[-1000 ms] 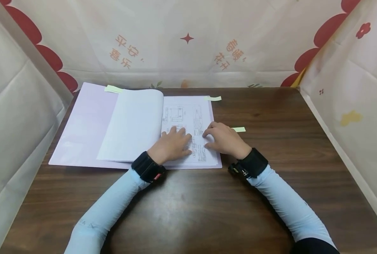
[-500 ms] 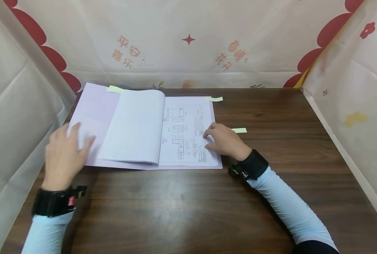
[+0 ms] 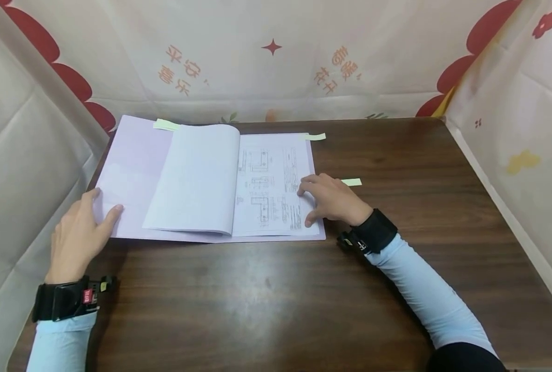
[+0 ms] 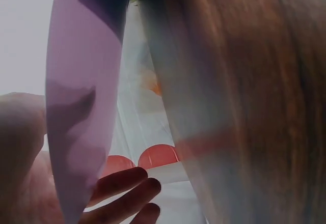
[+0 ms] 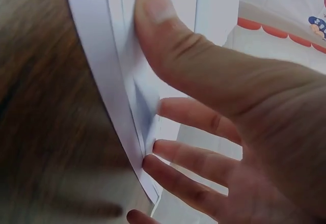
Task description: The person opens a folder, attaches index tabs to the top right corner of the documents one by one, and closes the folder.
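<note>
Two hands bracket an open lilac folder (image 3: 131,175) lying lengthwise along the counter's (image 3: 276,289) far left edge: left hand (image 3: 78,232) pinches its near-left corner, nearer the cover. Left wrist view: fingers (image 4: 125,193) curl beneath it. Right wrist view: right hand (image 5: 219,112), fingers spread, presses the drawing page (image 5: 130,81).

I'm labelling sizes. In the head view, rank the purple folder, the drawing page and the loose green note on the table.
1. purple folder
2. drawing page
3. loose green note, by far the smallest
</note>
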A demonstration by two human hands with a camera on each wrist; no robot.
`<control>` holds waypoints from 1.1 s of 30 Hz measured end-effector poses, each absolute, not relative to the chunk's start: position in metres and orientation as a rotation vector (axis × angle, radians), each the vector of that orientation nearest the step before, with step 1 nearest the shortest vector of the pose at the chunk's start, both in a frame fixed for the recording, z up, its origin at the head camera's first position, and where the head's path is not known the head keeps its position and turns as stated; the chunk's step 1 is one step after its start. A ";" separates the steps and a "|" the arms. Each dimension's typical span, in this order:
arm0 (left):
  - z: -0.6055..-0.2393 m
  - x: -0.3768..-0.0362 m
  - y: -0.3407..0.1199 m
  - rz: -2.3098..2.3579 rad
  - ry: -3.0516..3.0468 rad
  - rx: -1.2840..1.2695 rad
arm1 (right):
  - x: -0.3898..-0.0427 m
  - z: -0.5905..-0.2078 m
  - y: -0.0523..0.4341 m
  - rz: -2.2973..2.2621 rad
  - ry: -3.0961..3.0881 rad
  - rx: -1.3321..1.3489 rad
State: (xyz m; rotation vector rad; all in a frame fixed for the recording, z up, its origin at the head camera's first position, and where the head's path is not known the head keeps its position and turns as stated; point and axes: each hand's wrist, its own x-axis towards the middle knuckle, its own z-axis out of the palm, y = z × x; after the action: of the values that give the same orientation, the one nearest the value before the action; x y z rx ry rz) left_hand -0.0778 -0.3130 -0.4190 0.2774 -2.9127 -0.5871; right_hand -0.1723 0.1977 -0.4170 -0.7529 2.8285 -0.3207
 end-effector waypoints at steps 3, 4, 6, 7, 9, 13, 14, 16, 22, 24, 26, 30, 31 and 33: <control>-0.419 -0.077 -0.317 -0.599 -2.926 0.297 | -0.175 -0.417 0.193 -0.341 2.869 -0.777; -0.419 -0.076 -0.318 -0.606 -2.930 0.306 | -0.176 -0.417 0.192 -0.348 2.885 -0.792; -0.421 -0.075 -0.321 -0.617 -2.930 0.319 | -0.178 -0.417 0.188 -0.365 2.927 -0.828; -0.422 -0.074 -0.322 -0.620 -2.927 0.321 | -0.178 -0.417 0.185 -0.386 2.950 -0.835; -0.423 -0.073 -0.323 -0.625 -2.917 0.318 | -0.179 -0.415 0.180 -0.480 2.987 -0.824; -0.423 -0.074 -0.323 -0.625 -2.899 0.300 | -0.174 -0.406 0.162 -0.802 3.047 -0.733; -0.422 -0.075 -0.324 -0.628 -2.903 0.301 | -0.173 -0.403 0.155 -0.909 3.046 -0.710; -0.422 -0.076 -0.324 -0.630 -2.910 0.301 | -0.171 -0.399 0.142 -1.177 2.974 -0.652; -0.421 -0.079 -0.325 -0.638 -2.917 0.284 | -0.172 -0.401 0.104 -1.750 2.390 -0.503; -0.422 -0.080 -0.324 -0.632 -2.919 0.286 | -0.173 -0.405 0.091 -1.621 2.450 -0.548; -0.422 -0.080 -0.323 -0.630 -2.925 0.285 | -0.175 -0.410 0.080 -1.459 2.593 -0.607; -0.422 -0.083 -0.321 -0.629 -2.944 0.280 | -0.174 -0.421 0.062 -1.391 2.702 -0.683; -0.422 -0.083 -0.320 -0.628 -2.945 0.277 | -0.174 -0.423 0.058 -1.379 2.695 -0.729; -0.422 -0.084 -0.320 -0.622 -2.944 0.271 | -0.173 -0.427 0.053 -1.325 2.662 -0.840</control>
State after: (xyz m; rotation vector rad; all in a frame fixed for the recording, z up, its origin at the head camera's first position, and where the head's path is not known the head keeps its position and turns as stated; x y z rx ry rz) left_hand -0.0838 -0.3200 -0.4216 0.2714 -2.9438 -0.6217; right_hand -0.1727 0.0526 -0.4275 -0.8404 2.6622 -1.3251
